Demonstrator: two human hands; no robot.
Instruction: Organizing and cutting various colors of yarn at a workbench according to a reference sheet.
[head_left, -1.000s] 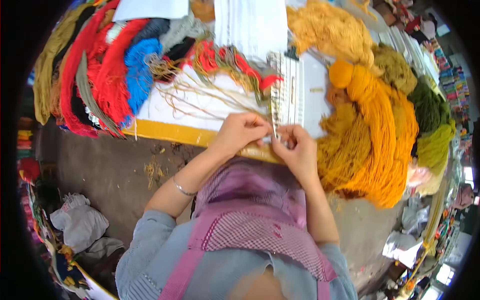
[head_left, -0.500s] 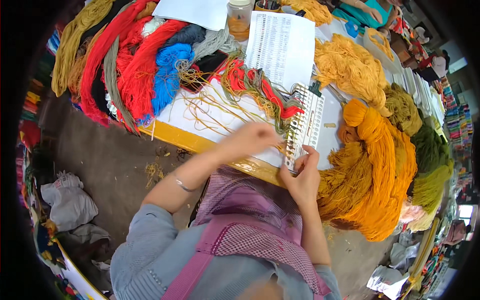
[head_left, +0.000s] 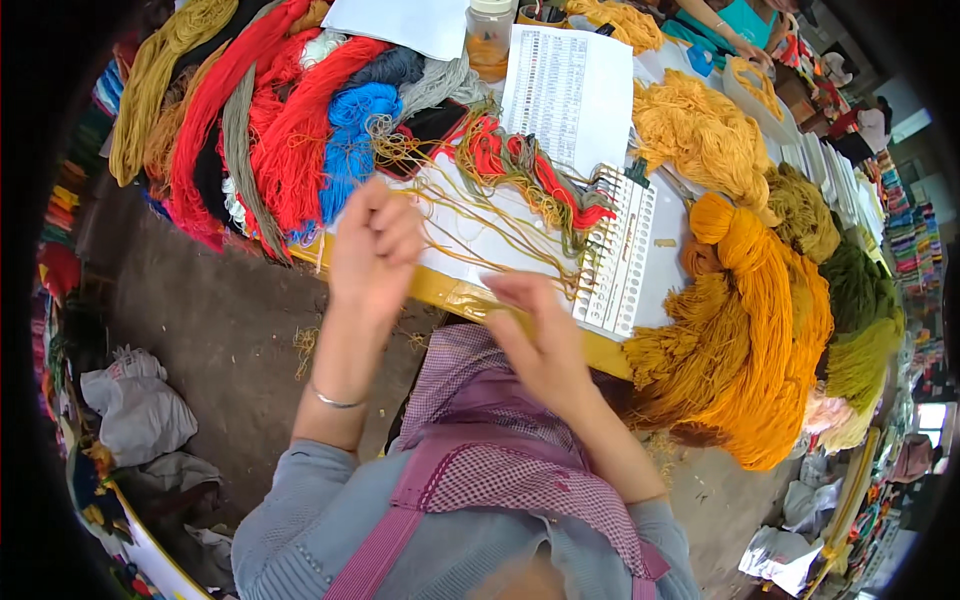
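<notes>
My left hand (head_left: 378,240) is raised over the table's front edge, fingers curled in, slightly blurred; whatever it may hold is hidden. To its right, my right hand (head_left: 545,345) is open above the edge, thumb and forefinger apart, near the lower left of a white card with punched holes (head_left: 622,255). Ochre and olive threads (head_left: 490,220) run leftward from the holes along the card's left side, across white paper. A bundle of red, grey and green threads (head_left: 535,175) lies beyond them, against the card's upper left.
Red skeins (head_left: 315,130) and a blue skein (head_left: 348,140) heap up at the left. Orange yarn (head_left: 765,330) hangs over the right edge, with yellow yarn (head_left: 700,130) behind. A printed sheet (head_left: 570,95) and a jar (head_left: 488,40) stand farther back. Another person's arm (head_left: 725,25) shows at top right.
My left hand has moved up and left, away from the card. My right hand has let go of the card's lower end and shifted left. The threads lie straighter.
</notes>
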